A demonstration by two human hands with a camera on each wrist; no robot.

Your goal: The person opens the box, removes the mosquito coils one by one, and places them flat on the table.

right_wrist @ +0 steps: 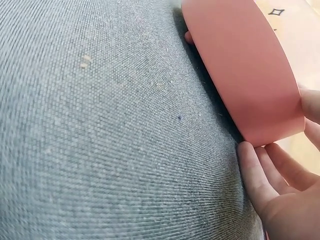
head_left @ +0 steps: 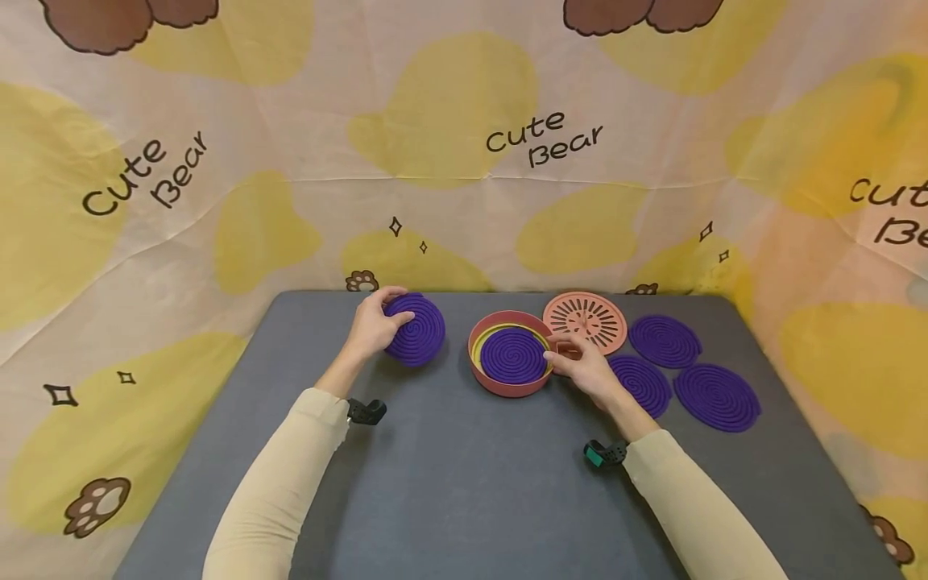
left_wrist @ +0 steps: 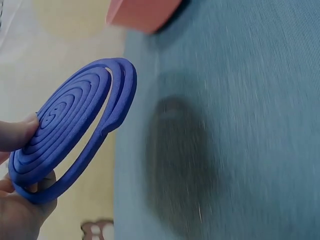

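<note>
A person's two bare hands work well apart over a grey cloth-covered table, seen from head height. The left hand pinches a purple spiral mosquito coil by its edge, thumb on the near face and fingers behind. The coil is tilted and raised clear of the table, its shadow on the cloth below. In the left wrist view an outer strand stands apart from the rest; this may be one coil loosening or two nested together, and I cannot tell which.

The right hand grips the side of a round pink case, which sits between the two hands, its thumb at the rim and its fingertips against the lower outer wall. Inside the case, a second purple coil lies flat, with a yellow ring showing around it.

Just beyond the right hand lies a pink slotted lid. To the right of that hand, three more purple coils lie flat in a cluster, one partly hidden by it. Past both hands hangs a cream and yellow backdrop lettered "Cute Bear".
</note>
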